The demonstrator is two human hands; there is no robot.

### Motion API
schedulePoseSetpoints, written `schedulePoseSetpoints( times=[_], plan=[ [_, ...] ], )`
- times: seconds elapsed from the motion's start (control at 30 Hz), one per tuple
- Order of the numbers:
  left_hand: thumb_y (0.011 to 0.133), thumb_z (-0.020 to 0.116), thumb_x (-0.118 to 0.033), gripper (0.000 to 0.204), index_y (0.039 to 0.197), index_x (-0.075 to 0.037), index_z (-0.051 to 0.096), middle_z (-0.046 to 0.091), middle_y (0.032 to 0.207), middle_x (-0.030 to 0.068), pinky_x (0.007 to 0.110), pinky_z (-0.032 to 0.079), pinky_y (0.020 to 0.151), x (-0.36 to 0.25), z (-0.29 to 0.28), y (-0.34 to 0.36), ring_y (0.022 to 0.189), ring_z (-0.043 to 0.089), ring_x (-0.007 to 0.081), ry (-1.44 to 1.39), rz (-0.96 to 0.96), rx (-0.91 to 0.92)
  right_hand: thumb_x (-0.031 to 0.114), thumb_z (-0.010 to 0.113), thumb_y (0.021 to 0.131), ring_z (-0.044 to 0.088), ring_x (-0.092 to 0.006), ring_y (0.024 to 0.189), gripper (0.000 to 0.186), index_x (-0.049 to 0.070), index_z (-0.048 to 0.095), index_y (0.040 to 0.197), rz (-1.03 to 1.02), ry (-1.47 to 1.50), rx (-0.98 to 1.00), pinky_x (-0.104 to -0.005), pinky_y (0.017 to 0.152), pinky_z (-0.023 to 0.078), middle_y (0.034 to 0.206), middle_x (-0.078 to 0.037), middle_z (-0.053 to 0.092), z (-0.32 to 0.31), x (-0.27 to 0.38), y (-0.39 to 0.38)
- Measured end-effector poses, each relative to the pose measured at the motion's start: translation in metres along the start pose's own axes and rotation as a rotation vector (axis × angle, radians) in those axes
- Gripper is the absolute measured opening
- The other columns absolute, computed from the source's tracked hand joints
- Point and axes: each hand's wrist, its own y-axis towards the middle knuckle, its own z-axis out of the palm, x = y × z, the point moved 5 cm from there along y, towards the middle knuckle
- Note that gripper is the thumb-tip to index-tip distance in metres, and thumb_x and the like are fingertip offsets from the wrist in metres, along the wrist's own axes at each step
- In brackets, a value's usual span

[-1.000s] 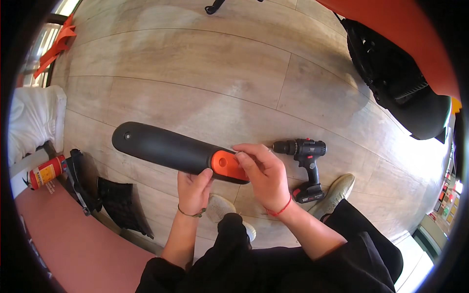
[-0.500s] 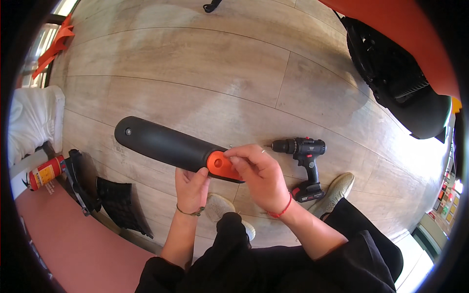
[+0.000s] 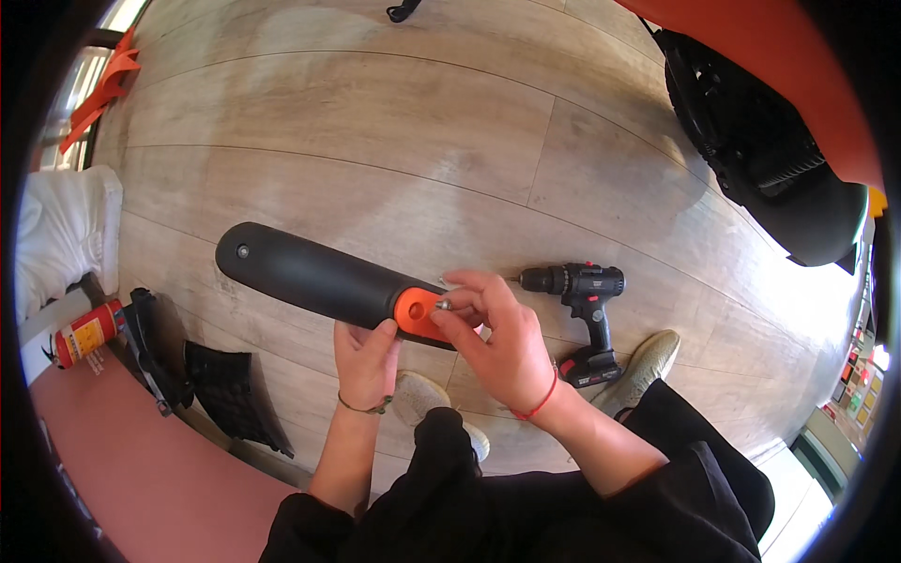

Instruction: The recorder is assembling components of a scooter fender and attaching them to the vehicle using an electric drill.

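Note:
My left hand (image 3: 367, 361) grips a long, rounded black piece (image 3: 314, 274) at its right end, thumb on top and fingers beneath. A small round metal fastener sits in the black piece near its far left tip. The orange insert (image 3: 415, 311) at the near end has a round hole. Over that insert, my right hand (image 3: 493, 324) pinches a small metal screw (image 3: 443, 305) between thumb and fingertips, just right of the hole. Part of the orange insert is hidden behind my right fingers.
A black cordless drill (image 3: 587, 314) lies on the wood floor (image 3: 375, 113) right of my hands, beside my shoe (image 3: 649, 368). At left are a red fire extinguisher (image 3: 86, 335) and a black curved panel (image 3: 235, 389). A large black-and-orange object (image 3: 751, 141) stands at upper right.
My right fingers have lifted and opened slightly off the orange insert, bringing the screw into sight. The black piece has shifted slightly left in my left hand.

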Motion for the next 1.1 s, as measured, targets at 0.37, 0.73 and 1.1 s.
schedulePoseSetpoints(
  times=[0.37,0.73,1.1],
  plan=[
    [0.081,0.062,-0.009,0.040,0.116,-0.002,0.047,0.057,0.109,0.0093,0.037,0.045,0.090,0.015,0.017,0.001,0.102,0.056,0.0220,-0.078,-0.139,0.070,0.003,0.069,0.071,0.057,-0.0262,0.068,0.016,0.004,0.061,0.084,-0.264,-0.314,0.064,-0.0339,0.058,0.048,0.081,-0.009,0.057,0.001,0.017,-0.002],
    [0.080,0.063,-0.009,0.039,0.115,-0.002,0.048,0.057,0.110,0.0098,0.039,0.045,0.091,0.053,0.029,-0.011,0.104,0.056,0.0227,-0.297,-0.227,0.043,0.000,0.070,0.071,0.059,-0.0171,0.066,0.018,0.001,0.063,0.087,-0.152,-0.622,0.112,-0.0278,0.058,0.048,0.085,-0.009,0.059,-0.013,0.024,-0.010],
    [0.081,0.058,0.002,0.038,0.117,-0.002,0.047,0.056,0.112,0.0084,0.033,0.040,0.095,0.056,0.033,-0.015,0.105,0.053,0.0172,-0.411,-0.167,0.129,-0.002,0.068,0.072,0.060,-0.0171,0.067,0.018,0.000,0.060,0.087,-0.048,-0.652,0.169,-0.0267,0.059,0.048,0.087,-0.010,0.059,-0.010,0.029,-0.010]
  ],
)
